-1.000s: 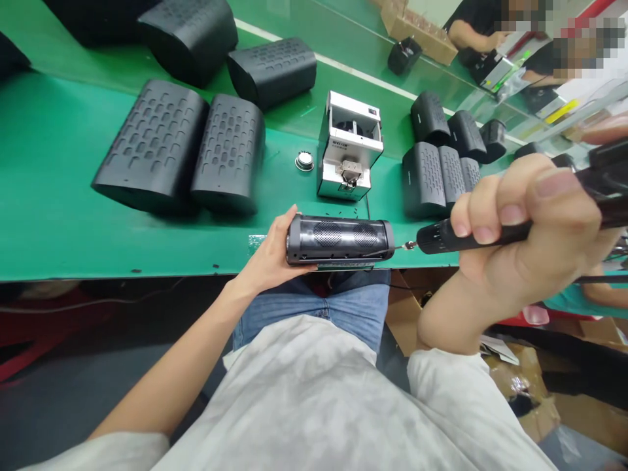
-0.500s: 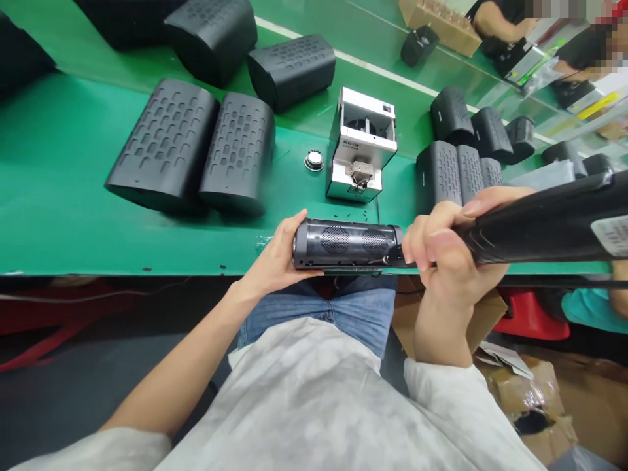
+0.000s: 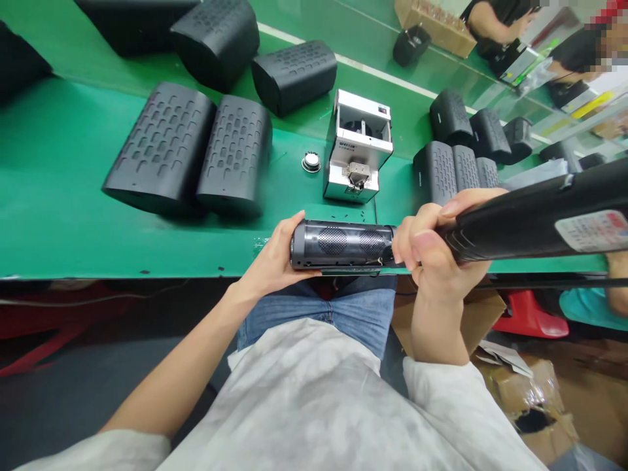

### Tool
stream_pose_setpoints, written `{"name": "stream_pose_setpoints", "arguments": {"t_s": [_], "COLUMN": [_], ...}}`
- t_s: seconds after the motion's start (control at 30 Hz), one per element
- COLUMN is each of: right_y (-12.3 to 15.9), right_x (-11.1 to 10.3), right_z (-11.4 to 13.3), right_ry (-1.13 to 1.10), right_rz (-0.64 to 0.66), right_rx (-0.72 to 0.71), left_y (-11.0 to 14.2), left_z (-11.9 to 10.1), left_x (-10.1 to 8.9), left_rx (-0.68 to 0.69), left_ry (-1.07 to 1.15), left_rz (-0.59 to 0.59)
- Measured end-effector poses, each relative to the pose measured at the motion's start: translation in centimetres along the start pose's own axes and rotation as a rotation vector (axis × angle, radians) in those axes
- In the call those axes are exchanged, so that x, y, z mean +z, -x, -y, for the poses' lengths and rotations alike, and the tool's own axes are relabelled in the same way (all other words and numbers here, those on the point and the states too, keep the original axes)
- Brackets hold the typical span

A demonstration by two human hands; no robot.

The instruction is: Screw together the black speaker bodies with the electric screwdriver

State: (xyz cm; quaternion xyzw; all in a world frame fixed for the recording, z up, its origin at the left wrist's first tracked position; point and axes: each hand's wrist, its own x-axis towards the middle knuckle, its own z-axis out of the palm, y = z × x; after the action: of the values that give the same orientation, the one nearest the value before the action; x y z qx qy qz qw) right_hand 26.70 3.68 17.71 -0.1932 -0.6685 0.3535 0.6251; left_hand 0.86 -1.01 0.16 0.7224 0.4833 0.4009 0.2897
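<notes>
Your left hand [image 3: 272, 255] is cupping a black cylindrical speaker body [image 3: 341, 245] at the near edge of the green bench [image 3: 59, 196], while your right hand [image 3: 434, 252] is gripping an electric screwdriver [image 3: 534, 226] at its right end; a screw feeder [image 3: 357, 147] is standing beyond.

One camera on the person's head, looking forward and down.

It sits just above the chest, so the pale shirt [image 3: 275, 399] and jeans [image 3: 314, 327] fill the bottom of the frame, with the green bench [image 3: 53, 170] running across the middle and tilting up toward the right. The left hand [image 3: 269, 255] and right hand [image 3: 436, 255] are close to the lens, on either side of the speaker [image 3: 341, 245]. The screwdriver [image 3: 540, 222] looms nearest of all, running off the right edge. The wide view bends the bench edges and reaches past the bench, taking in people at work [image 3: 495, 23] in the top right corner.
</notes>
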Motion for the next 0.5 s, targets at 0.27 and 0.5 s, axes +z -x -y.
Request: {"name": "stream_pose_setpoints", "arguments": {"t_s": [0.27, 0.5], "right_y": [-5.2, -13.4], "right_x": [-1.1, -0.6], "right_z": [3.7, -4.2], "right_ry": [-0.060, 0.142], "right_rz": [-0.093, -0.323], "right_rx": [-0.016, -0.181], "left_y": [0.6, 0.3], "left_z": [1.9, 0.4], "left_x": [1.3, 0.5], "left_rx": [0.042, 0.043], "left_ry": [0.053, 0.043], "left_rz": [-0.047, -0.028]}}
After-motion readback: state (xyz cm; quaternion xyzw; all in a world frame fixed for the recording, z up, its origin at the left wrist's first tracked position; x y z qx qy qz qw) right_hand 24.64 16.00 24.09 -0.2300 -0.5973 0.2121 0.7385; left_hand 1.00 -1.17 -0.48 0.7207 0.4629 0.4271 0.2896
